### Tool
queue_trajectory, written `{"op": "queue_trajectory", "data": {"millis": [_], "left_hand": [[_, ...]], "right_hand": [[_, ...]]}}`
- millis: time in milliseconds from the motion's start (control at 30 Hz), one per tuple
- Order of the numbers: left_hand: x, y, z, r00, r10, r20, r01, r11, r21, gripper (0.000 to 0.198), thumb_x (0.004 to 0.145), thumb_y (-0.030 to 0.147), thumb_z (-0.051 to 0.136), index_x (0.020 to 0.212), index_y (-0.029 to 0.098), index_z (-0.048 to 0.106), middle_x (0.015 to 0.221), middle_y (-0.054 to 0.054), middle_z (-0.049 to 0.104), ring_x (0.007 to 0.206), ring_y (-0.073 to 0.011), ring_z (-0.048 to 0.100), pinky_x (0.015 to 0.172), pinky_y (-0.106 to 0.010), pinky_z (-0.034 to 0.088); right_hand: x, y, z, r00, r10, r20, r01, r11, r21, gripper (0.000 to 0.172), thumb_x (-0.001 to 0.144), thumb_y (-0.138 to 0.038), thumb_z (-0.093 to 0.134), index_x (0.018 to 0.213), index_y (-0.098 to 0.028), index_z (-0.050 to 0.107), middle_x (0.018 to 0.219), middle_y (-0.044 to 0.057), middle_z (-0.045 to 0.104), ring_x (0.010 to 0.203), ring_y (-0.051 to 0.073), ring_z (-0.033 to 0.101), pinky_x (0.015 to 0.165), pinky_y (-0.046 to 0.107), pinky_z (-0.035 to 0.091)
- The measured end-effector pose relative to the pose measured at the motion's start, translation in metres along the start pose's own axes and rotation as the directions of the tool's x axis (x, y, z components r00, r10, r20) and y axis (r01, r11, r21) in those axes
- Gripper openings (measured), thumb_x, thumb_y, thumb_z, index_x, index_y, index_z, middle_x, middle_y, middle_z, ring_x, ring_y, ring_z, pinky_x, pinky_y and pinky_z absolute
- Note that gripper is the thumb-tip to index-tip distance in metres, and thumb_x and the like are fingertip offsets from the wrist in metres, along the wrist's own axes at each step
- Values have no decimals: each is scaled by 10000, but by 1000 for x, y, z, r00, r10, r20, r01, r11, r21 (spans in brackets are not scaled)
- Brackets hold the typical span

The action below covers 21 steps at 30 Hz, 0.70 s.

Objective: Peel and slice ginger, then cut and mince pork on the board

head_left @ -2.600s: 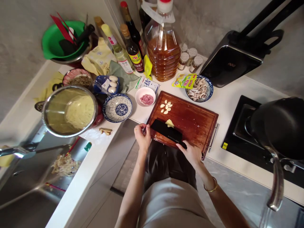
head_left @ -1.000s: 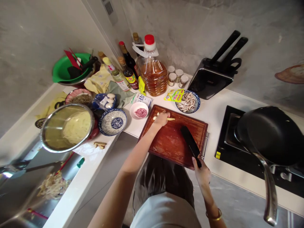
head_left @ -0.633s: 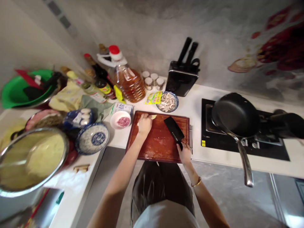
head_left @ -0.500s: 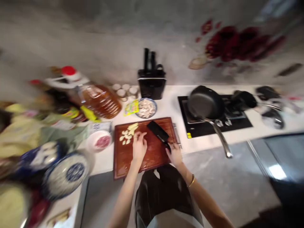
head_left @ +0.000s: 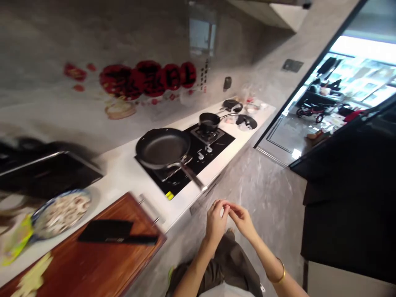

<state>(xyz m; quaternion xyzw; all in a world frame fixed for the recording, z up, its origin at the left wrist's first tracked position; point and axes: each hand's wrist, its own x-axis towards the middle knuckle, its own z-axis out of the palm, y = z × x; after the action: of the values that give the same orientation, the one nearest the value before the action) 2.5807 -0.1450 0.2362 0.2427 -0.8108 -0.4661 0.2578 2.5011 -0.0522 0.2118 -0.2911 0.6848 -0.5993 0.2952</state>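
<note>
My left hand (head_left: 216, 220) and my right hand (head_left: 244, 222) meet in front of my body, above the floor beside the counter. Their fingertips are curled and pressed together; whether anything small is between them I cannot make out. On the wooden cutting board (head_left: 102, 272) to the left lies a black cleaver (head_left: 108, 232), its handle toward the board's right edge. Pale sliced pieces (head_left: 32, 276) of food sit at the board's lower left. Behind the board stands a blue-rimmed plate (head_left: 88, 197) of sliced mushrooms (head_left: 63, 214).
A frying pan (head_left: 163, 146) and a small saucepan (head_left: 209, 119) stand on the black gas hob (head_left: 198, 159). The pan's handle reaches past the counter edge. Lids (head_left: 246, 122) lie farther along. A doorway opens at the right, beside a dark cabinet (head_left: 349, 198).
The view has swung right toward the hob and doorway. My right hand has let go of the cleaver, which stays on the board. Both hands have left the board and come together.
</note>
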Motion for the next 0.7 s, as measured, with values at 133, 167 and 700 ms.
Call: {"op": "queue_trajectory", "data": {"millis": [133, 167, 700], "left_hand": [[84, 34, 102, 993, 13, 119, -10, 1000, -28, 109, 813, 242, 458, 816, 247, 567, 820, -9, 635, 805, -140, 598, 748, -270, 466], [106, 40, 122, 993, 2, 119, 2, 1000, -30, 110, 814, 257, 458, 816, 240, 567, 821, -10, 638, 805, -141, 601, 751, -271, 465], [483, -58, 291, 982, -165, 91, 158, 985, 76, 276, 798, 322, 464, 974, 165, 608, 1021, -92, 645, 953, -184, 603, 865, -324, 460]], "right_hand": [[49, 9, -120, 992, -54, -111, 47, 997, -63, 299, 819, -385, 504, 1007, -198, 642, 1001, 75, 665, 926, 200, 607, 842, 366, 466], [65, 11, -146, 993, -58, -106, 49, 995, -83, 295, 817, -376, 506, 1012, -200, 640, 1006, 72, 663, 925, 196, 607, 833, 358, 470], [455, 57, -331, 987, -159, -19, 153, 971, -185, 256, 785, -222, 468, 957, -177, 652, 941, 64, 669, 849, 172, 611, 751, 299, 480]]}}
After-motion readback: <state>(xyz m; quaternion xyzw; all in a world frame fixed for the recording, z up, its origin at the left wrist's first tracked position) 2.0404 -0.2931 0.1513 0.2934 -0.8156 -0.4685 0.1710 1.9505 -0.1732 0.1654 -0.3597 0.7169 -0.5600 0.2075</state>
